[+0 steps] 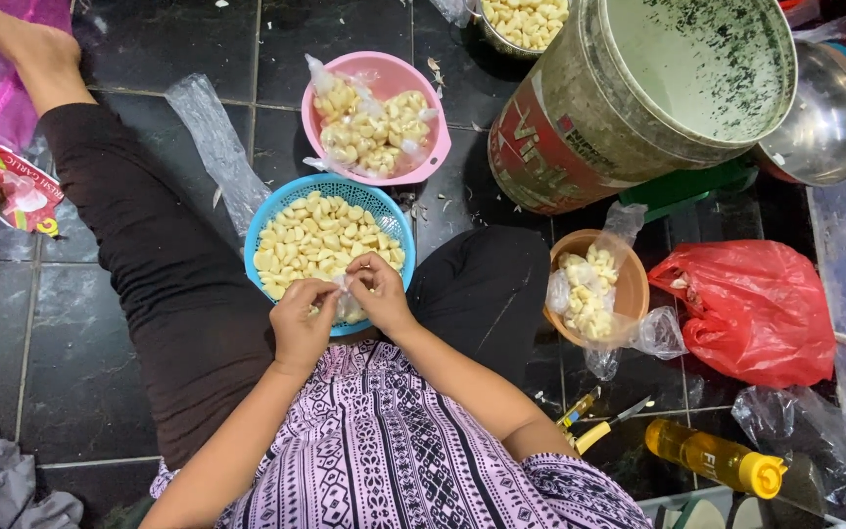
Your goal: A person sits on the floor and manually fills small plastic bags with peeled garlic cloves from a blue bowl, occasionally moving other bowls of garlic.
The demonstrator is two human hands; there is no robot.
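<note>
Patterned purple fabric of my top [394,460] is filling the lower edge of the view, both forearms reaching out from it. I am pinching a small clear plastic bag of peeled garlic [348,306] between both hands, over the near rim of the blue basket [264,227]. My left hand [301,321] is gripping the bag's left side, fingers curled; my right hand [378,290] is pinching its top. Peeled cloves are filling the blue basket, which is sitting between my legs on the dark tiled floor [80,372]. Bagged cloves are lying in the pink bowl [431,147] just beyond, and in the brown bowl [633,284] to my right.
</note>
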